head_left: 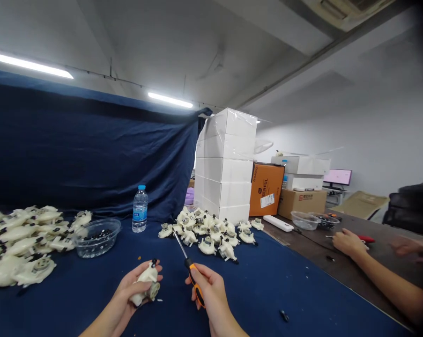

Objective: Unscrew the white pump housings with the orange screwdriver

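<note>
My left hand is wrapped around a cream plastic part with a small black piece on its top and a greyish round piece on its side. My right hand grips a screwdriver by its orange and black handle, the metal shaft pointing up and away to the left. A gap separates the screwdriver from the part. Beyond my hands lies a heap of similar cream parts, and a larger pile of them covers the left side of the blue cloth.
A clear bowl of small black pieces and a water bottle stand at the left. White boxes are stacked behind the heap. One small black piece lies front right. At the right, another person's hand is near a red-handled tool.
</note>
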Demonstrator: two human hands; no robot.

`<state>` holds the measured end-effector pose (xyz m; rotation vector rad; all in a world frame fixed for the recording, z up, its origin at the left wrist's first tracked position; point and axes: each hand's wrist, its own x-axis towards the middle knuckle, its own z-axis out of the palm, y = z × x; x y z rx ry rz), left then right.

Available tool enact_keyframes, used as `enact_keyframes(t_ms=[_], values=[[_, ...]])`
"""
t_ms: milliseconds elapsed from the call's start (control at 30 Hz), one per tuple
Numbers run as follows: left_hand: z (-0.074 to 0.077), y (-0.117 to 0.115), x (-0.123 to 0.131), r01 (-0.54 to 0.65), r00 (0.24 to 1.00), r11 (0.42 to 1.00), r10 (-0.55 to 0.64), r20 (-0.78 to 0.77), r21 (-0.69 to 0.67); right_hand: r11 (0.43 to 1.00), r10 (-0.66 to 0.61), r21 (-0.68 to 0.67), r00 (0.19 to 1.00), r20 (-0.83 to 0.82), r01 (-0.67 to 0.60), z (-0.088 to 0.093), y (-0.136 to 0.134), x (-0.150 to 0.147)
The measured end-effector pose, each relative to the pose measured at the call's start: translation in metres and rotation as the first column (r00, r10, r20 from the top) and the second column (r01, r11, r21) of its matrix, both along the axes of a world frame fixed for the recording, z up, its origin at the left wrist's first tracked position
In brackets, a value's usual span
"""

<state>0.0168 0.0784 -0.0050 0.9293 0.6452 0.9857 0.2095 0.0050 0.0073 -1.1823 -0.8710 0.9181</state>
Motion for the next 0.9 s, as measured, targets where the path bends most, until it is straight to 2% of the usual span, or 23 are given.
enact_keyframes(t_ms=[133,333,467,633,900], values=[[-0.006,0.003,0.000,0.014,0.999,0.998,-0.015,0.028,0.054,0.997,0.058,-0.051,0.998,0.016,-0.057,-0.004,-0.005,0.002],[0.000,-0.002,-0.002,0.016,0.993,1.000,-0.015,0.120,-0.007,0.982,0.138,-0.131,0.990,0.024,-0.134,0.005,-0.024,-0.002],[0.004,-0.001,-0.002,-0.010,0.999,1.000,0.011,0.050,-0.012,0.975,0.164,-0.157,0.986,0.036,-0.156,0.008,-0.024,-0.005],[0.006,0.004,-0.006,-0.070,0.996,0.996,0.073,0.048,-0.058,0.971,0.177,-0.173,0.983,0.051,-0.166,0.012,-0.026,-0.004],[0.007,0.010,-0.012,-0.107,0.994,0.993,0.107,0.005,0.041,0.971,0.191,-0.177,0.969,0.158,-0.163,0.015,-0.032,-0.001]])
